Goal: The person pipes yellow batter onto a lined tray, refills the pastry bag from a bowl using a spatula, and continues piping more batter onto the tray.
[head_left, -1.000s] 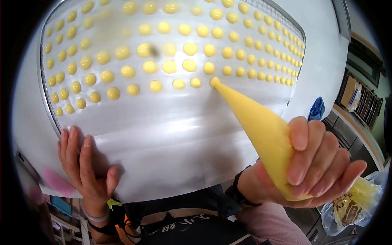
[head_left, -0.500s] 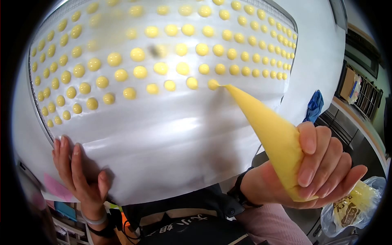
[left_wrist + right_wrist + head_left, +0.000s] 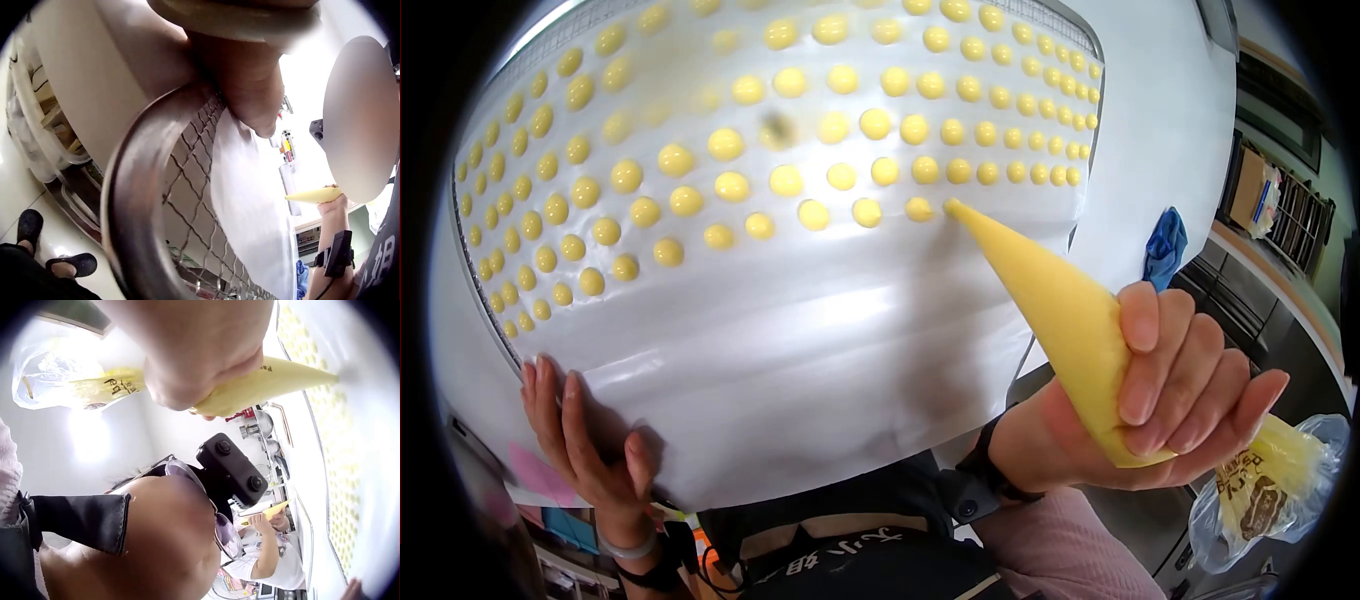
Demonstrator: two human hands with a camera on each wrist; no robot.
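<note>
My right hand grips a piping bag filled with a yellow mixture, fingers curled round its wide part. The bag slants down and its tip meets the sheet at the right end of the nearest row of yellow dots. Its twisted tail, in clear plastic with brown print, hangs out behind the hand. My left hand lies with fairly straight fingers on the near left edge of the white baking sheet. The left wrist view shows that sheet over a metal-rimmed wire mesh tray.
Several rows of glossy dots cover the sheet's far part. A blue cloth lies right of the tray on the white table. In the right wrist view another person holds a similar yellow bag. A shelf rack stands farther right.
The sheet and tray have shifted left in the head view, my left hand with them. More dots have appeared at the right end of the nearest row, and the bag's tip sits farther along it.
</note>
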